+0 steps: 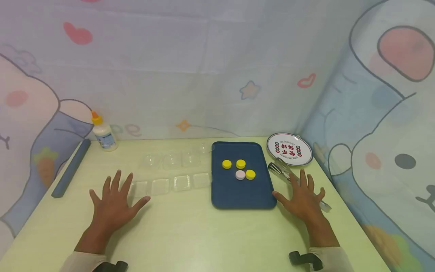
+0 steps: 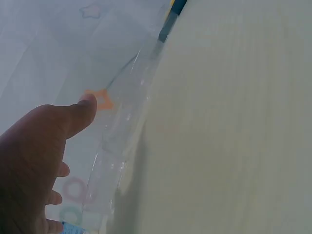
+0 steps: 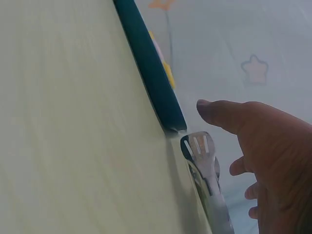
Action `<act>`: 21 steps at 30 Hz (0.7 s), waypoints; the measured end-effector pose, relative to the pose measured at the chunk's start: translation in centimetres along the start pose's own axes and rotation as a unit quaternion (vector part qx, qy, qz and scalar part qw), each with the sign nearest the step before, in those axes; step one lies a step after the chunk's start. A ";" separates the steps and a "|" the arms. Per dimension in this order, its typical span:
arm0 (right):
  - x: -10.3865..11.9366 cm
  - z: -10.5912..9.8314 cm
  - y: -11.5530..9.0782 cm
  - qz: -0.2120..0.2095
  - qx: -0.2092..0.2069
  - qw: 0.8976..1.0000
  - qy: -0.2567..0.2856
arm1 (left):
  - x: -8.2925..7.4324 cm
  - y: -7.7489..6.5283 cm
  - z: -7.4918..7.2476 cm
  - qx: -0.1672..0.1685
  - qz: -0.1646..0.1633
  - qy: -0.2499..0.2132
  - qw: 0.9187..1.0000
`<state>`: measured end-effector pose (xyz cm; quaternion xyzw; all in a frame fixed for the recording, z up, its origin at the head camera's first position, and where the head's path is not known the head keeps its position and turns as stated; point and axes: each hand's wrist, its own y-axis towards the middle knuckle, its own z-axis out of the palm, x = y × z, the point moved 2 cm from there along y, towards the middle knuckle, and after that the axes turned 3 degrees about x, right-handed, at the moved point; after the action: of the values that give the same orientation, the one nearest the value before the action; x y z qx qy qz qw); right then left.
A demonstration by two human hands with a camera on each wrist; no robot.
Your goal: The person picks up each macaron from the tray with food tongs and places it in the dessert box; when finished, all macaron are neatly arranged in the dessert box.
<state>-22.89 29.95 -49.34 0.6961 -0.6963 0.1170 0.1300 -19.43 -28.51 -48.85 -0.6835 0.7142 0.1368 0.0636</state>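
My left hand (image 1: pixel 113 204) is spread with straight fingers over the table's left side, by the near left end of a clear plastic compartment box (image 1: pixel 160 186). The box lies open, domed cups at the back and square ones in front. My right hand (image 1: pixel 302 198) is also spread, holding nothing, beside the right edge of a dark blue tray (image 1: pixel 244 196). On the tray sit three yellow discs (image 1: pixel 250 174) and one pale pink disc (image 1: pixel 240 175). Metal tongs (image 3: pixel 207 170) lie under the right hand, partly hidden in the head view. In the left wrist view the thumb (image 2: pixel 73 117) is extended.
A white glue bottle (image 1: pixel 106 138) with an orange tip stands at the back left. Beside it lies a long grey-blue bar (image 1: pixel 72 168). An oval plate (image 1: pixel 289 149) with red lettering is at the back right. Printed curtains (image 1: pixel 170 75) enclose the table.
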 end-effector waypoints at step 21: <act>-1.1 -1.3 4.0 0.004 0.010 1.000 0.017 | -8.1 4.8 1.4 0.022 0.097 0.002 0.995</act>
<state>-26.88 31.40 -48.45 0.6922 -0.6958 0.1366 0.1342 -23.88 -20.18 -47.36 -0.6098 0.7800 0.1252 0.0642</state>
